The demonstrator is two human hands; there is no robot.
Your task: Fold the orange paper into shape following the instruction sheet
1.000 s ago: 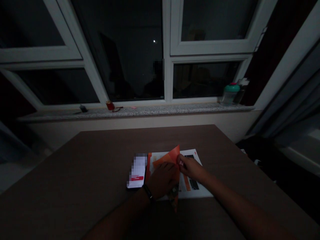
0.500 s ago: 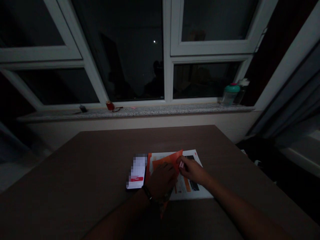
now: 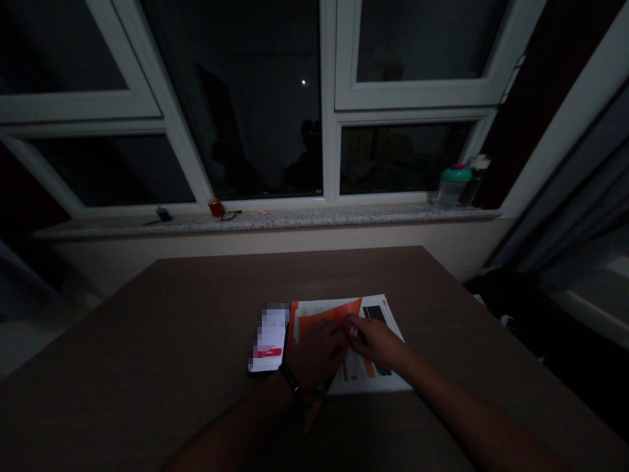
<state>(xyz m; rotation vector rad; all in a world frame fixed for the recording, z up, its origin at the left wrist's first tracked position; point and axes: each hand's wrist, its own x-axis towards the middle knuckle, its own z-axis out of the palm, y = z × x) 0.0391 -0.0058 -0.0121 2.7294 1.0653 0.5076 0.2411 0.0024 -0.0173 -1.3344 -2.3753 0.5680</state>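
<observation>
Looking down from the head camera, a thin orange paper sheet [image 3: 328, 318] lies folded under both hands, on a white printed leaflet [image 3: 364, 383] near the middle of the brown table [image 3: 147, 341]. (Light, soft stuff: it will flex and slide easily.) The surest hold is likely a pinch along a crease, with the other hand pinning the sheet down. The left hand [image 3: 317, 354] lies curled over the sheet, hiding its grip, so whether it clamps or only presses cannot be told. The right hand [image 3: 376, 341], at 3 o'clock from it, is drawn narrow, its fingertips [image 3: 352, 332] bunched on the paper. A blurred phone [image 3: 268, 337] lies at 9 o'clock from the leaflet. Against the earlier frame, the sheet's raised peak has dropped nearly flat, and its lower tip shows less below the left wrist [image 3: 289, 379].
</observation>
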